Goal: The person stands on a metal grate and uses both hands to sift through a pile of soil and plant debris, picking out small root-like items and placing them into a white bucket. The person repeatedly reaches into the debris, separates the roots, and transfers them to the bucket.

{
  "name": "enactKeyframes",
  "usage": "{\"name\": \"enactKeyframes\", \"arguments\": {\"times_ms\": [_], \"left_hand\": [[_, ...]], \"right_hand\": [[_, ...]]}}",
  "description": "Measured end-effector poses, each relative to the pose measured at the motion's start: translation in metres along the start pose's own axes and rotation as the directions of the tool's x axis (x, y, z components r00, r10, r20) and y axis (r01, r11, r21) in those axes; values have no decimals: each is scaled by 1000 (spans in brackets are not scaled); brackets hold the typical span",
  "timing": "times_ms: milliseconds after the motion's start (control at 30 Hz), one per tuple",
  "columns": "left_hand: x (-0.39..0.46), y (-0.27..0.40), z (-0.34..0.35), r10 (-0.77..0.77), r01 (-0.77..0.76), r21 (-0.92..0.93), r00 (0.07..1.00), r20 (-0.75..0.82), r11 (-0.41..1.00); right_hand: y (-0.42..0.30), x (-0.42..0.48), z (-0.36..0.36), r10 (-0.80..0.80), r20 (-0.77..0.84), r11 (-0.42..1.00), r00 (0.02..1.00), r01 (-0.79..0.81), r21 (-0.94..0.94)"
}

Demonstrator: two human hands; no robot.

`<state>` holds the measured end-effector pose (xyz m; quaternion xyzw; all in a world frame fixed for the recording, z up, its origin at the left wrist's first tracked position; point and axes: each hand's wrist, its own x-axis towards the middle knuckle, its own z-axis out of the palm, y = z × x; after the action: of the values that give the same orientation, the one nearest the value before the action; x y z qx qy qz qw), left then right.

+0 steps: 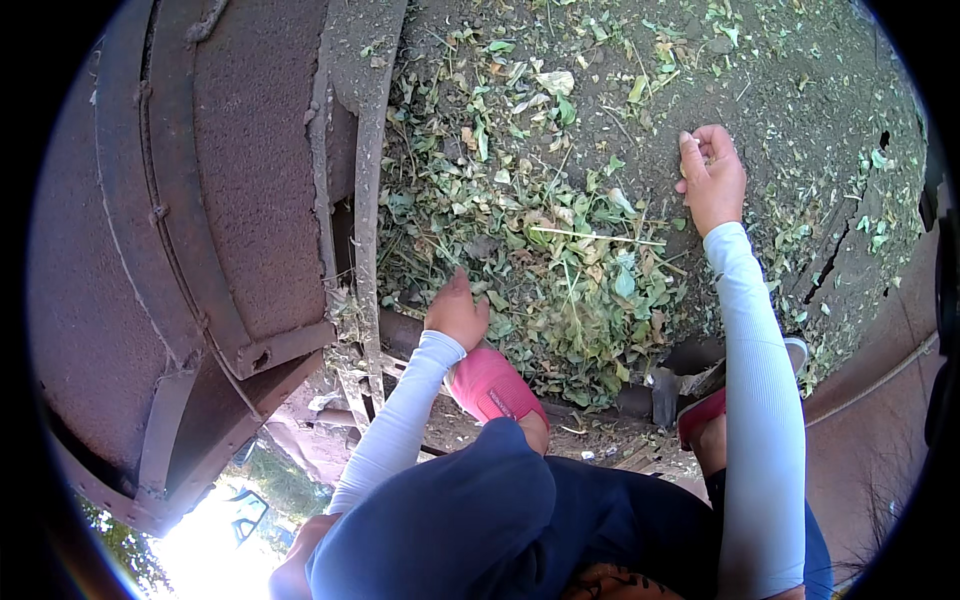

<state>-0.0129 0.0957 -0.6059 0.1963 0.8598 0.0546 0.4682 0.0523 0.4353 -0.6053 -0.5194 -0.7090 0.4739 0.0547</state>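
My left hand [456, 313] reaches down to the heap of green and browning leaf scraps [517, 300]. Its thumb stands apart from the fingers, and nothing shows in its grasp. The wrist is right beside a pink shoe [491, 386] on my foot. Farther right, my right hand [714, 180] is over dusty ground with thin leaf litter [652, 161]. Its fingers curl against the thumb around small pale plant bits [691, 175], partly hidden by the hand. A pale dry stalk [598, 236] lies across the heap between both hands.
On the left rises a large rusty metal body [255, 165] with curved bands. A metal rail [369, 187] borders the leaf-strewn surface. At right, the surface has a jagged crack [830, 262], and a rope [874, 382] runs along a brownish panel. A second red shoe [701, 416] is beneath my right arm.
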Motion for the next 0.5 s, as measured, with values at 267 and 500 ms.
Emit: {"name": "enactKeyframes", "arguments": {"times_ms": [267, 500], "left_hand": [[-14, 51, 15, 277, -248, 261, 958, -80, 933], [2, 11, 7, -2, -23, 204, 992, 123, 979]], "right_hand": [[2, 1, 5, -23, 8, 999, 1000, 22, 33], [-1, -1, 2, 21, 28, 999, 999, -22, 46]]}}
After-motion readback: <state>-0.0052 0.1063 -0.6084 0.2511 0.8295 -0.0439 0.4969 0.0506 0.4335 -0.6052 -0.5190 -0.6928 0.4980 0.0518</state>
